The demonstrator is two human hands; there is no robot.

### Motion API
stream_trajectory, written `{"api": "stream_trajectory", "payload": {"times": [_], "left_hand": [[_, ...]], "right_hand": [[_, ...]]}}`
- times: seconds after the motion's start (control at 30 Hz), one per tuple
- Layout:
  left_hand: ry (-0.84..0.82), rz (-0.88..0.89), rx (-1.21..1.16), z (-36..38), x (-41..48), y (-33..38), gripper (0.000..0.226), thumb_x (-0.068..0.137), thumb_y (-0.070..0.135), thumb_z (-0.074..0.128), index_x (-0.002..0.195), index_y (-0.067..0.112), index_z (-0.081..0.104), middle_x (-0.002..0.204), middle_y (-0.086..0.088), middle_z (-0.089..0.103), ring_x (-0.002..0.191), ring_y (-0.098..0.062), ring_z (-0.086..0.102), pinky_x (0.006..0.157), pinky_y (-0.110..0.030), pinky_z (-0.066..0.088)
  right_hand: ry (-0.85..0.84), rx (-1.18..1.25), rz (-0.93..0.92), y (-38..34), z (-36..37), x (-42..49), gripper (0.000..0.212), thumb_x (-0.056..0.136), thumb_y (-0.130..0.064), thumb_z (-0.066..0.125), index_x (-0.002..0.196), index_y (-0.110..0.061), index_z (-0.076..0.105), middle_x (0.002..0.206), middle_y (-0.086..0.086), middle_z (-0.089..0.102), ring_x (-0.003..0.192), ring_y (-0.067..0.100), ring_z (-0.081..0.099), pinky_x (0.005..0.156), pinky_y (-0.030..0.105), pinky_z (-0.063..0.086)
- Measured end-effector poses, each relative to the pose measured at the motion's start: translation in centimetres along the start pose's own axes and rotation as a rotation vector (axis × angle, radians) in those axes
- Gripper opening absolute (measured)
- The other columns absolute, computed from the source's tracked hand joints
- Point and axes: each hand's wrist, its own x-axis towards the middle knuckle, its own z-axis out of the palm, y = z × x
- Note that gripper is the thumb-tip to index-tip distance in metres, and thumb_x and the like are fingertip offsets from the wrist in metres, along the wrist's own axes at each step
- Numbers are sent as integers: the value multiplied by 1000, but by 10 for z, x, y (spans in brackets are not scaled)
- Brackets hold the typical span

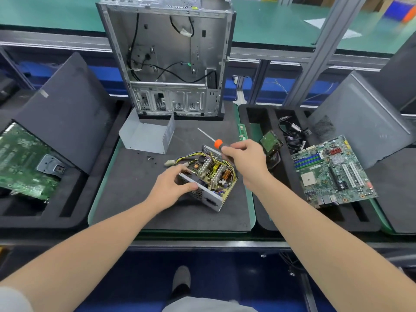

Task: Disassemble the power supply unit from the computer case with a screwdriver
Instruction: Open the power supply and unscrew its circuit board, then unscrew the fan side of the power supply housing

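Power supply unit (pixel 209 180) sits at frame centre on the black foam mat (pixel 130 199), cover off, circuit board, coils and yellow wires exposed, tilted so one corner points toward the lower right. Left hand (pixel 173 188) grips its left end, thumb on the near perforated wall, fingers curled over the top edge. Right hand (pixel 245 159) is just above and right of the unit, wrapped round the screwdriver (pixel 218 144) handle; orange collar sticks out of the fist and the thin shaft points to the upper left, tip clear of the unit. Grey metal cover (pixel 144 138) lies behind and left of the unit, a few small dark screws (pixel 152 158) loose on the mat between them. Computer case (pixel 166 59) stands upright at upper centre, open side facing the camera, only loose black cables inside. Right tray holds a motherboard (pixel 333 174), a hard drive (pixel 270 143) and a cable bundle (pixel 292 134) (a green RAM stick (pixel 242 131) lies at the mat's right edge). Another green board (pixel 22 163) lies at far left.
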Motion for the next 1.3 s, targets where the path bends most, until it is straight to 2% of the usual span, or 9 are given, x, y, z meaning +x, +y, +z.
{"api": "stream_trajectory", "payload": {"times": [0.17, 0.47, 0.6, 0.7, 0.8, 0.93, 1.03, 1.2, 1.3], "left_hand": [[131, -6, -68, 16, 0, 22, 39, 74, 48, 89, 102, 38, 65, 99, 19, 56, 78, 8, 50, 65, -10, 35], [214, -169, -12, 23, 0, 72, 57, 64, 90, 63, 84, 36, 63, 71, 14, 69, 65, 0, 60, 57, -30, 38], [227, -203, -11, 15, 3, 85, 58, 71, 89, 62, 81, 32, 66, 68, 12, 67, 71, -8, 64, 60, -32, 40], [201, -240, -133, 1, 11, 85, 55, 78, 82, 66, 78, 28, 74, 73, 11, 73, 77, -11, 69, 67, -36, 50], [123, -266, -197, -15, 23, 83, 61, 82, 79, 66, 82, 19, 78, 81, 1, 78, 82, -18, 72, 74, -41, 53], [24, -366, -310, -25, 40, 86, 72, 78, 79, 70, 80, 8, 74, 74, -3, 75, 66, -19, 68, 62, -34, 43], [-45, -467, -351, -31, 56, 85, 61, 77, 78, 72, 73, 18, 68, 63, -1, 66, 45, -14, 51, 48, -26, 30], [-170, -566, -578, -36, 77, 75, 48, 93, 62, 67, 103, 16, 73, 98, -13, 71, 87, -29, 57, 74, -39, 43], [-188, -588, -657, -36, 86, 67, 38, 99, 52, 63, 106, 16, 71, 99, -9, 69, 90, -28, 51, 64, -33, 39]], "right_hand": [[-201, 65, -16, 34, 3, -8, 11, 105, -22, 54, 111, -29, 61, 84, 7, 62, 62, 12, 57, 55, 28, 50], [-208, -257, -217, 50, -24, -3, 34, 71, -69, 80, 94, -43, 79, 97, -24, 73, 96, 2, 66, 84, 28, 52], [-258, -179, -233, 41, -33, 10, 45, 59, -69, 88, 83, -31, 81, 85, 2, 73, 87, 17, 68, 77, 43, 53], [-284, -78, -181, 34, -26, 18, 55, 56, -66, 92, 77, -17, 79, 100, 27, 72, 117, 34, 67, 96, 62, 52], [-309, -27, -158, 29, -17, 23, 49, 61, -55, 95, 77, -12, 78, 100, 29, 71, 119, 41, 63, 92, 66, 51], [-277, -47, -129, 20, -13, 34, 50, 59, -59, 93, 78, -16, 78, 91, 3, 78, 95, 30, 75, 85, 59, 58], [-253, -83, -144, 16, -10, 45, 45, 62, -58, 93, 81, -19, 80, 92, -5, 79, 104, 13, 73, 96, 48, 58], [-150, -164, -145, 17, -2, 65, 38, 64, -55, 94, 79, -22, 81, 98, -17, 77, 110, -14, 61, 91, 25, 51], [-97, -238, -179, 12, 1, 74, 36, 67, -53, 93, 77, -22, 78, 72, -26, 71, 88, -16, 61, 71, 10, 41]]}}
